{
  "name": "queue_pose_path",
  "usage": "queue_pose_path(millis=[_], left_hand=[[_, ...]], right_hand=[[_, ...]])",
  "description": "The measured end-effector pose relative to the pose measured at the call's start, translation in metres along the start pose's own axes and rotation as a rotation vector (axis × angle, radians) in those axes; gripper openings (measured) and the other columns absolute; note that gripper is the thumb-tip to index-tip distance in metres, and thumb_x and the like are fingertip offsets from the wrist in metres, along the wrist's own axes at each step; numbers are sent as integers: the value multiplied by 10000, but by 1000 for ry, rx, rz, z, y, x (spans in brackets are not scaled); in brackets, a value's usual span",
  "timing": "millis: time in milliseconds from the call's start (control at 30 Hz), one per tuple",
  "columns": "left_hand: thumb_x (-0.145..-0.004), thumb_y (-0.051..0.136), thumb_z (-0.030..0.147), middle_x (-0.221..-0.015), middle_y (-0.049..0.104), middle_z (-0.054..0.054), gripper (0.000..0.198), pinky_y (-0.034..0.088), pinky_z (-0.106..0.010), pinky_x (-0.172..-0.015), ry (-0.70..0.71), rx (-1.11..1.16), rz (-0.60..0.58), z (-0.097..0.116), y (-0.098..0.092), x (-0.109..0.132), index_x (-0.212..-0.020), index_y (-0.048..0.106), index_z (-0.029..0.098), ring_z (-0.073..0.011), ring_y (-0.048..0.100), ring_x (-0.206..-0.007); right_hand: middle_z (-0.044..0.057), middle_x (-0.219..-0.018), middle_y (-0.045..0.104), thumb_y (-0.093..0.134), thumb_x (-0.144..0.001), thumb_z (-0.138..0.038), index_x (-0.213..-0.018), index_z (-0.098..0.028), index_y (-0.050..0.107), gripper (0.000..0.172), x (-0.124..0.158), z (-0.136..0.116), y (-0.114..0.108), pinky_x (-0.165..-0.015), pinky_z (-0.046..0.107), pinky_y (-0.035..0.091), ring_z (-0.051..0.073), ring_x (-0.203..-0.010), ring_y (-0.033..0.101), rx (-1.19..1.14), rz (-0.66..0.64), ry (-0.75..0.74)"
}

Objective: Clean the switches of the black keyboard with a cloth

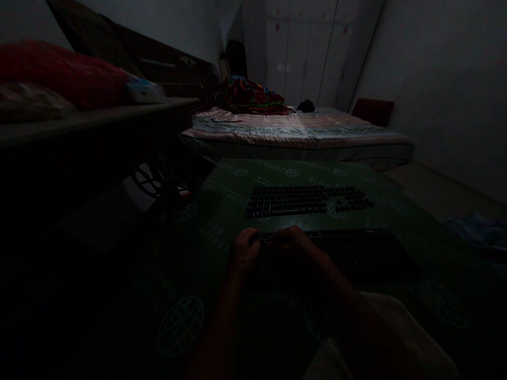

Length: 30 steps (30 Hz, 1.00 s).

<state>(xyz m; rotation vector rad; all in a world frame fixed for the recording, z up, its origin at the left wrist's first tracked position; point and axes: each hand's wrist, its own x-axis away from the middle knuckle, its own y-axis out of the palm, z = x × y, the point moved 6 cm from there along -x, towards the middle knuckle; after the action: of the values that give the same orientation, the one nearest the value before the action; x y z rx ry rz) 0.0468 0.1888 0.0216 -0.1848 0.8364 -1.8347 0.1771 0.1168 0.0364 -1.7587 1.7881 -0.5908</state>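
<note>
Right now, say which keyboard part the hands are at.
The nearer base, with left hand and right hand at its left end; the keys lie beyond, touched by neither.

Two bare arms are slanting inward, their grips sitting close together.
The left forearm (221, 322) is leaning slightly right from the bottom edge, and the left grip (243, 253) is holding its fingers curled forward, its thumb side facing the other. The right forearm (348, 301) is slanting up and leftward from the lower right; the right grip (292, 238) is arching knuckles-up, its fingers pointing left, near the left thumb. Deep shadow is hiding the fingertips.
</note>
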Motion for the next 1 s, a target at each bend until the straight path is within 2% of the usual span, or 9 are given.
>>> queue_pose_path(millis=[133, 433, 533, 667, 833, 1000], left_hand=[[-658, 454, 175, -1052, 642, -70, 311, 451, -368, -945, -6, 9, 3, 0, 0, 0, -909, 637, 173, -211, 583, -1013], [-629, 465, 238, -1055, 647, -69, 307, 456, -366, -944, -60, 42, -8, 0, -5, -5, -880, 635, 189, -231, 592, -1007], [-611, 478, 290, -1080, 635, -84, 330, 443, -388, -958, -132, 31, -41, 2, -7, -9, -885, 628, 185, -254, 584, -1026], [-638, 465, 355, -1133, 612, -85, 382, 423, -416, -975, -198, 11, -115, 3, -7, -14, -950, 601, 183, -265, 560, -1069], [-661, 474, 376, -1180, 595, -72, 381, 413, -418, -984, -223, -29, -135, 5, -7, -13, -971, 601, 196, -263, 554, -1080], [-655, 491, 346, -1163, 606, -64, 388, 428, -416, -969, -261, -13, -121, 10, -5, -10, -991, 604, 188, -259, 563, -1063]], right_hand=[[42, -736, 703, 541, -804, -321, -870, -129, 732, 278, 0, 0, 0, -561, 193, 393, 137, -654, 604, -36, 17, -17], [36, -838, 728, 557, -818, -260, -891, -190, 735, 205, -6, -10, -7, -606, 196, 408, 160, -762, 647, 135, 17, 27], [33, -943, 721, 554, -833, -258, -965, -209, 711, 211, -9, -12, -9, -625, 187, 416, 144, -797, 647, 242, -36, 50], [19, -1033, 701, 531, -856, -291, -1036, -246, 677, 236, -15, -13, -10, -651, 180, 425, 136, -886, 641, 342, -95, 4], [46, -1007, 704, 527, -851, -352, -1036, -245, 673, 259, -17, -10, -9, -654, 223, 440, 186, -900, 646, 415, -69, -13], [41, -971, 707, 522, -854, -341, -1001, -235, 676, 238, -17, -10, -8, -639, 224, 441, 186, -861, 649, 373, -67, -40]])
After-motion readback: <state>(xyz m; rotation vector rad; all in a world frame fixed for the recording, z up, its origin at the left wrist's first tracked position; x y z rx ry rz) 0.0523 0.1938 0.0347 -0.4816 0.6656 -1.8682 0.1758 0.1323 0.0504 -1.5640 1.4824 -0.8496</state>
